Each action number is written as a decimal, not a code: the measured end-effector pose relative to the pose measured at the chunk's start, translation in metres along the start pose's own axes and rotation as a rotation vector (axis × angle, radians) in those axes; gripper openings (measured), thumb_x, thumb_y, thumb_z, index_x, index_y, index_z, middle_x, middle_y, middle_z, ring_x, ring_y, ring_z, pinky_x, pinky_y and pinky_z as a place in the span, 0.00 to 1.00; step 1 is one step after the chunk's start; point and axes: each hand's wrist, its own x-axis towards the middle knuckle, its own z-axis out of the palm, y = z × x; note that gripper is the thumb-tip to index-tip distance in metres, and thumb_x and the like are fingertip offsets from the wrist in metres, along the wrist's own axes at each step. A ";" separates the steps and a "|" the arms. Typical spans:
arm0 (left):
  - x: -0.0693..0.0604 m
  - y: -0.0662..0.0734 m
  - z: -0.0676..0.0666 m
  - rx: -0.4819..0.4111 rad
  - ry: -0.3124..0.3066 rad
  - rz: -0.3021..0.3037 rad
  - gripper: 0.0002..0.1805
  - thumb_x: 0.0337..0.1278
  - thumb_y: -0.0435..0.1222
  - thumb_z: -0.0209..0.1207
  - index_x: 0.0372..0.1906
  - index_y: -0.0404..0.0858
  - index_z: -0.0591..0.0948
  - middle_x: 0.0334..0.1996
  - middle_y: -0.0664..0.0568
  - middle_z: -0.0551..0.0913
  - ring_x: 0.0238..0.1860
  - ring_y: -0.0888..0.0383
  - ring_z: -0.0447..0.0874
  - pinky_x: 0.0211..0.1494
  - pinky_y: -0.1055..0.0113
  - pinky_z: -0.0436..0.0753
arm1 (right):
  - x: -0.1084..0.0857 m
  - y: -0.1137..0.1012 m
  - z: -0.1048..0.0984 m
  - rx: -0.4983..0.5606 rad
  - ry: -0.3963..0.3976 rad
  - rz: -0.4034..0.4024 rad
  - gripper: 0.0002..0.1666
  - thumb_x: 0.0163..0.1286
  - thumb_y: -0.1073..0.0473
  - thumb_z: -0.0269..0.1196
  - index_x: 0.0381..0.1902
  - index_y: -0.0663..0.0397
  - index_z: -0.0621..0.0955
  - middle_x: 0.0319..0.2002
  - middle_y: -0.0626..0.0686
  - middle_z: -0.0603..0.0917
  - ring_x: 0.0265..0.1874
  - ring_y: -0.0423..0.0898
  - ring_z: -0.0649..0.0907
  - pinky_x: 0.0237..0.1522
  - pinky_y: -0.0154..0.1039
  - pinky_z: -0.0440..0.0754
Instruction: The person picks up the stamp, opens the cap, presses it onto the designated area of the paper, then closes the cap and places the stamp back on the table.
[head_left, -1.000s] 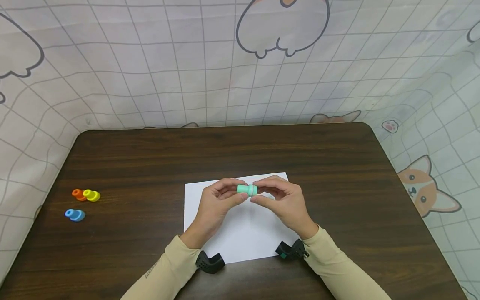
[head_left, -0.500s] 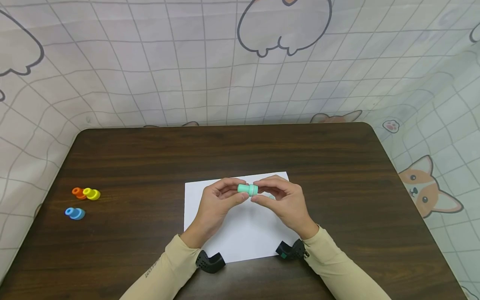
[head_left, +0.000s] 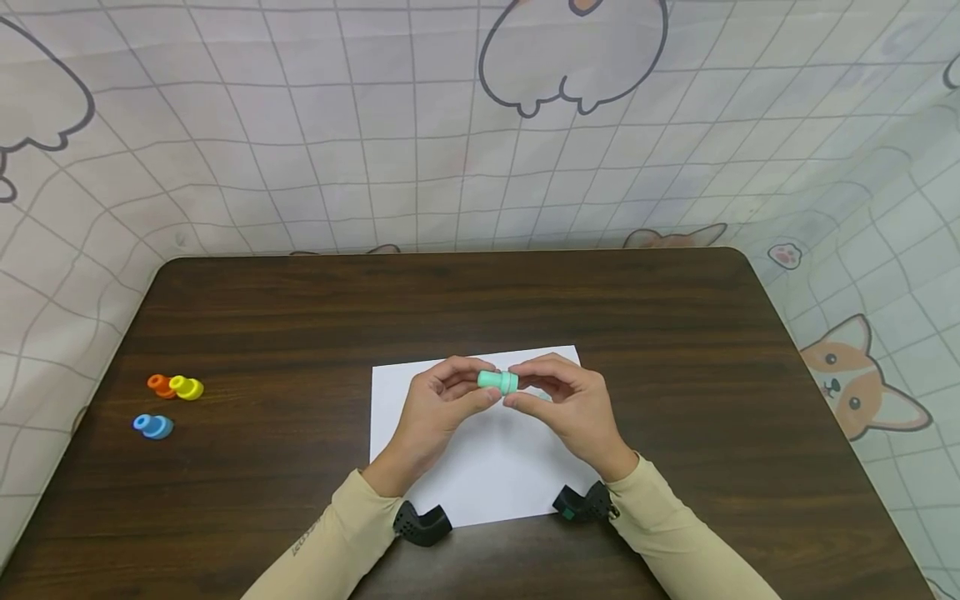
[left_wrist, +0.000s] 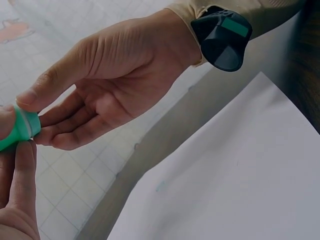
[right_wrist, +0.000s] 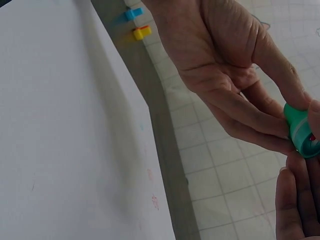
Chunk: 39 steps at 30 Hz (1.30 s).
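Over the white paper, a small mint-green toy stamp is held level between both hands. The left hand pinches its narrower end between thumb and fingers. At the wider, ringed end, the right hand grips with thumb and fingertips. A pale seam circles the stamp in the left wrist view, where fingers hide part of it. From the right wrist, the stamp shows a rimmed end with a speck of red inside.
White paper lies under the hands, with faint red marks near one edge. To the left on the dark wooden table are an orange stamp, a yellow one touching it, and a blue one.
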 end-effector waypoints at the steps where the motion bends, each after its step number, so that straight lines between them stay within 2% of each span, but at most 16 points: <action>1: 0.000 0.000 0.000 0.003 -0.001 0.001 0.18 0.60 0.31 0.70 0.54 0.32 0.82 0.44 0.56 0.87 0.47 0.63 0.88 0.52 0.71 0.89 | 0.000 0.000 0.000 -0.001 0.001 0.001 0.19 0.57 0.75 0.75 0.48 0.69 0.86 0.45 0.45 0.88 0.44 0.39 0.88 0.54 0.35 0.89; 8: 0.000 -0.001 0.001 0.033 0.002 0.004 0.18 0.59 0.32 0.71 0.53 0.33 0.82 0.45 0.55 0.86 0.47 0.63 0.87 0.52 0.71 0.89 | -0.001 -0.001 0.000 0.011 -0.001 0.018 0.20 0.56 0.75 0.75 0.47 0.70 0.85 0.45 0.40 0.88 0.45 0.38 0.88 0.55 0.35 0.89; 20: 0.001 0.000 0.001 0.045 -0.002 0.008 0.19 0.58 0.32 0.72 0.53 0.34 0.82 0.46 0.54 0.85 0.48 0.62 0.87 0.52 0.71 0.89 | 0.000 0.000 -0.001 0.038 -0.004 0.000 0.19 0.56 0.75 0.75 0.47 0.73 0.85 0.44 0.40 0.88 0.44 0.38 0.88 0.55 0.35 0.89; 28: 0.001 -0.001 0.001 0.061 0.000 0.003 0.18 0.59 0.32 0.72 0.53 0.33 0.82 0.46 0.53 0.85 0.48 0.62 0.87 0.53 0.71 0.89 | -0.001 0.002 -0.001 0.021 -0.004 0.004 0.20 0.55 0.74 0.76 0.47 0.72 0.85 0.45 0.40 0.88 0.44 0.38 0.89 0.55 0.35 0.89; 34: 0.002 -0.001 0.000 0.043 -0.005 -0.009 0.18 0.59 0.32 0.72 0.52 0.33 0.82 0.44 0.54 0.87 0.46 0.63 0.88 0.51 0.71 0.89 | 0.000 0.000 -0.001 0.015 -0.013 0.020 0.20 0.56 0.74 0.76 0.48 0.71 0.85 0.45 0.39 0.88 0.43 0.38 0.88 0.54 0.36 0.89; 39: 0.002 -0.001 -0.001 0.011 -0.014 -0.018 0.17 0.59 0.31 0.71 0.52 0.33 0.82 0.43 0.55 0.87 0.45 0.63 0.88 0.51 0.71 0.89 | 0.001 0.002 -0.001 0.028 -0.023 0.003 0.19 0.56 0.75 0.75 0.47 0.72 0.85 0.44 0.40 0.88 0.42 0.38 0.88 0.53 0.35 0.90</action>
